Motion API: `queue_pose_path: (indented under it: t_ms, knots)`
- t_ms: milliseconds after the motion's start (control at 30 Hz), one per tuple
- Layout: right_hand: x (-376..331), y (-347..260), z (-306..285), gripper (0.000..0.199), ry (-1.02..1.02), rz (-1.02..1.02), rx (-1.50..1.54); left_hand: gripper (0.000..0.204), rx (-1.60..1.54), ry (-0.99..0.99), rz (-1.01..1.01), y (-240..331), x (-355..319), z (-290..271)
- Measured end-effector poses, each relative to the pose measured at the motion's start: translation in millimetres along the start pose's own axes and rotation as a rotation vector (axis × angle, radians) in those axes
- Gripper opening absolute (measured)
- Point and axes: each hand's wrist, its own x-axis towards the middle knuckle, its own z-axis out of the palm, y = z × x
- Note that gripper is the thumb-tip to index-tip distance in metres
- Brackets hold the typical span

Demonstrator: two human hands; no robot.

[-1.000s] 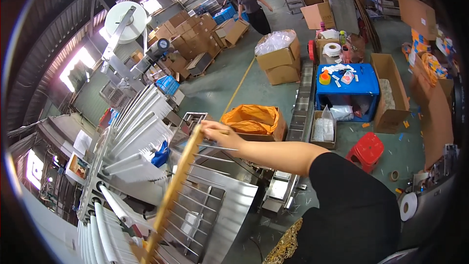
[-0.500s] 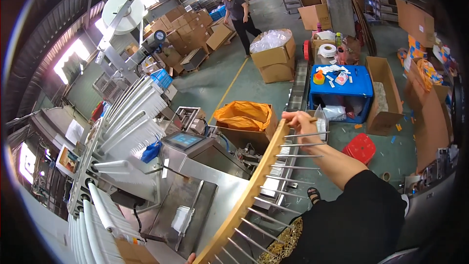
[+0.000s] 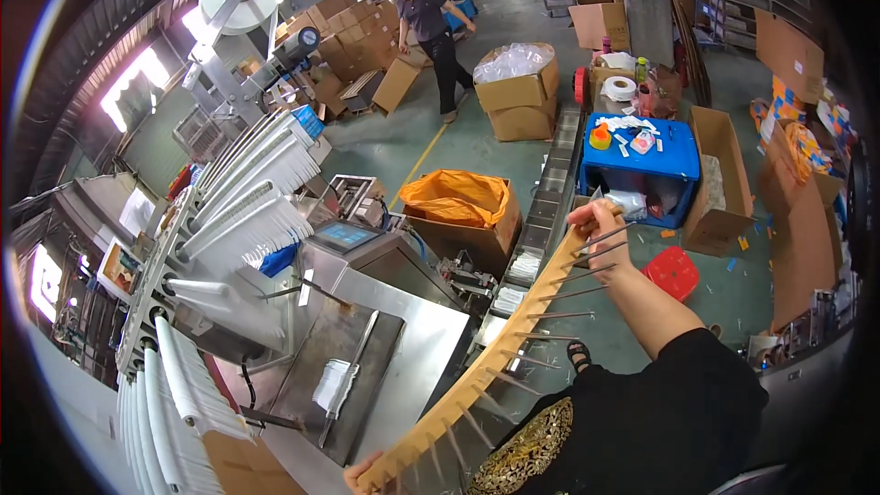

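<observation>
A long wooden bar with a row of thin metal rods runs slantwise across the lower middle of the view, its rods pointing to the right and toward my body. My right hand is closed round its upper end. At the lower end, near the bottom edge, my left hand grips the wood with only the fingers showing. To the left of the bar, a small bundle of white pieces sits on a metal rod over a dark metal plate.
A rack of white hanging pieces on rods stands at the left, by a machine with a screen. Beyond are a carton with an orange liner, a blue crate, a red stool and a walking person.
The bar's upper end and my right hand have swung to the right. More of my left hand shows at the lower end. The person in the background has moved closer.
</observation>
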Motion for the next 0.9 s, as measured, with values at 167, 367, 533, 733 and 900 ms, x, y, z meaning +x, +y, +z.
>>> queue_pose_path:
  t_ms: [167, 367, 533, 733, 900]
  knots:
    - [-16, 2, 14, 0.023, -0.082, 0.057, 0.074, 0.042, 0.307, 0.111, -0.034, -3, 0, -12]
    - [-28, -1, 19, 0.022, -0.145, 0.057, 0.062, 0.053, -0.03, 0.243, -0.143, -9, -9, -19]
    - [-36, -6, 19, 0.025, -0.155, 0.059, 0.032, 0.066, -0.046, 0.222, -0.099, -23, -22, -30]
    - [-41, -8, 19, 0.023, -0.152, 0.077, 0.028, 0.069, -0.051, 0.207, -0.103, -20, -18, -30]
    - [-41, -6, 12, 0.017, -0.173, 0.077, 0.059, 0.07, 0.011, 0.24, -0.167, -29, -19, -35]
